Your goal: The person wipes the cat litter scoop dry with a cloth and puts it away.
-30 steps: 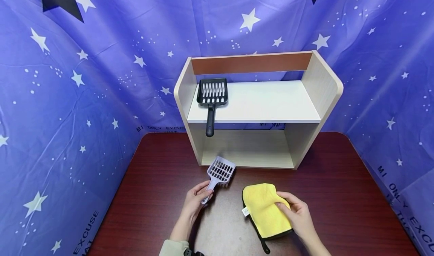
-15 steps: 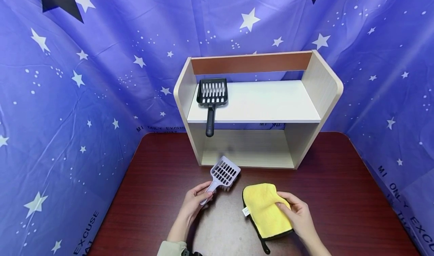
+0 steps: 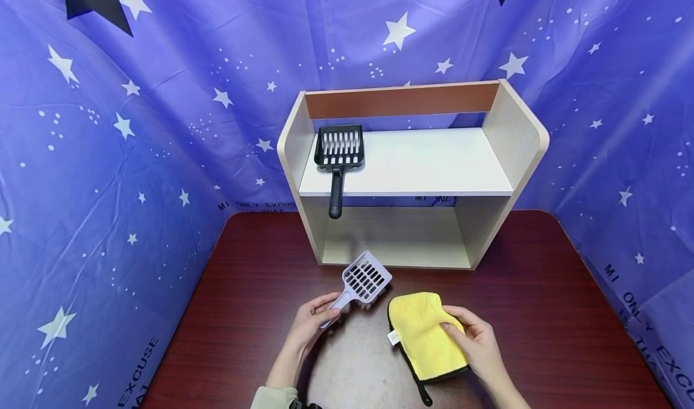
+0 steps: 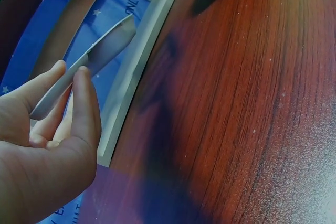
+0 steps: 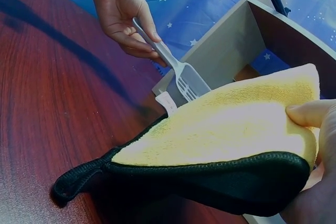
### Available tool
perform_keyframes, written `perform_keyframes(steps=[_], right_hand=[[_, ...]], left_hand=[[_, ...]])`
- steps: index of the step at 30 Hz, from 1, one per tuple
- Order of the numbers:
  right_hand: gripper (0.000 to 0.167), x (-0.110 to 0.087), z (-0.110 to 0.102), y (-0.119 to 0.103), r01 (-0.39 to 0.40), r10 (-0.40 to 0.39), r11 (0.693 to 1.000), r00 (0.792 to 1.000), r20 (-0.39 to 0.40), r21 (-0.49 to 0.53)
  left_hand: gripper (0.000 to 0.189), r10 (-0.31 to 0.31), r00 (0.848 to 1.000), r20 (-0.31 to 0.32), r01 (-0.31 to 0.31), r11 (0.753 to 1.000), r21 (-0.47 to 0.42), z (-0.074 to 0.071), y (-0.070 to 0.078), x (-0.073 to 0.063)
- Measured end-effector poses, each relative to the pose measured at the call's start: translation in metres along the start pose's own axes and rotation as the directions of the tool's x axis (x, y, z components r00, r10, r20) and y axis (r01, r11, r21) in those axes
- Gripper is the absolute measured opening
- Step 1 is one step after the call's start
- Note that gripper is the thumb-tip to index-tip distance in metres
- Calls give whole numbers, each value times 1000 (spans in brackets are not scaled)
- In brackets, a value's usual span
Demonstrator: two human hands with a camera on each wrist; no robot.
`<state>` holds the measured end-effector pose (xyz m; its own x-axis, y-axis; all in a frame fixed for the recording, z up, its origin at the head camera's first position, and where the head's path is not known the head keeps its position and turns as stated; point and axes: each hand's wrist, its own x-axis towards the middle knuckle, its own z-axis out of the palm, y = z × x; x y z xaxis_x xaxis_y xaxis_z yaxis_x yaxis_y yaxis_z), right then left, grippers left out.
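Observation:
My left hand (image 3: 309,326) pinches the handle of a light grey slotted litter scoop (image 3: 365,278), held above the table with its head pointing up and right. In the left wrist view the scoop (image 4: 107,45) shows edge-on between thumb and fingers. My right hand (image 3: 477,340) grips the right edge of a yellow cloth (image 3: 425,337) with black trim, a white tag and a black hanging loop. Seen from the right wrist, the cloth (image 5: 231,124) is raised off the table and partly covers the scoop's head (image 5: 191,81).
Behind my hands a small two-level wooden shelf (image 3: 406,162) stands on the dark red table (image 3: 244,288). A black slotted scoop (image 3: 338,150) lies on its upper board at the left, handle overhanging the front. Blue star-printed curtains (image 3: 179,96) surround the table.
The grey scoop's head has swung to the right, nearer the yellow cloth, while my left hand barely shifts. My right hand and the cloth stay in place.

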<state>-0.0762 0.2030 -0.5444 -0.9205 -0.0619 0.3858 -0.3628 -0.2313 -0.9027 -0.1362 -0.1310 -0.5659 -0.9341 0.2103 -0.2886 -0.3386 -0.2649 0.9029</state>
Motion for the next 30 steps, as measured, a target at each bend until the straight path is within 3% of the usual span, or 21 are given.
perform_keyframes(steps=[6,16,23,30], right_hand=[[37,1,1,-1,-16,16,1000,1000,-1,-19],[33,10,5,-8,-51,55,995,998,43,-90],[31,17,10,-15,-67,105,971,981,161,-228],[24,26,17,-18,-56,147,956,940,308,-287]], left_hand=[[46,16,1000,6,-16,1000,-7,2,2,-2],[43,-10,1000,17,11,999,-35,6,5,-6],[38,-24,999,22,25,998,-58,8,3,-6],[39,-40,998,42,43,997,-63,13,2,-7]])
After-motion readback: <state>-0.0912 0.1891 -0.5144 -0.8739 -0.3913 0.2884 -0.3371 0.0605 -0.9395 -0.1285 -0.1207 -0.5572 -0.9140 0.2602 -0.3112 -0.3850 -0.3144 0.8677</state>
